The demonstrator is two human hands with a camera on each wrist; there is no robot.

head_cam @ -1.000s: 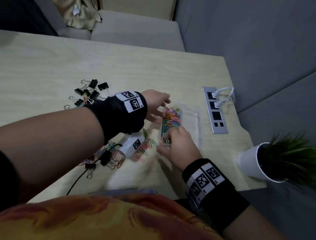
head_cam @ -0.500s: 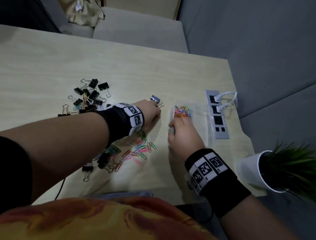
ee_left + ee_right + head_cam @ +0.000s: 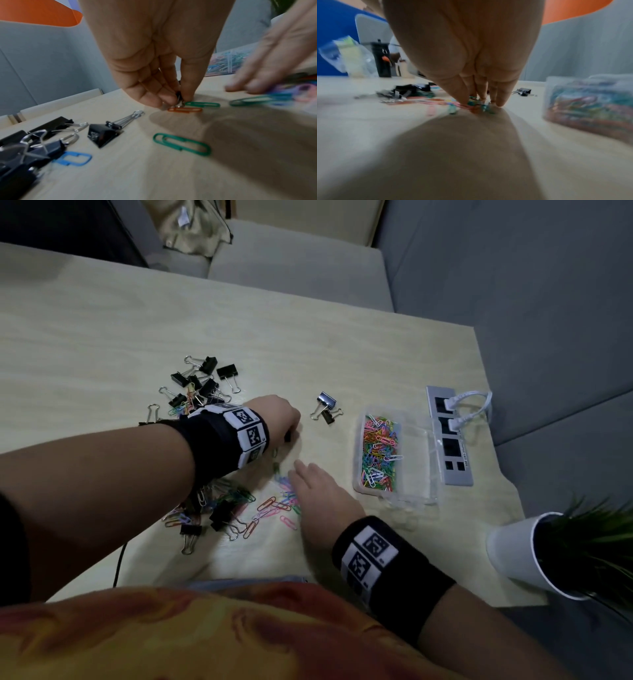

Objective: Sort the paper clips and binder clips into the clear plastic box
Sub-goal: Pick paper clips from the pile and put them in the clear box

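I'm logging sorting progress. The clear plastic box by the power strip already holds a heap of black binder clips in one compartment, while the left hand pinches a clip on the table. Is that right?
Not quite. The head view shows the clear plastic box beside the power strip holding coloured paper clips, not black binder clips. The left hand does pinch a clip on the table, as the left wrist view shows.
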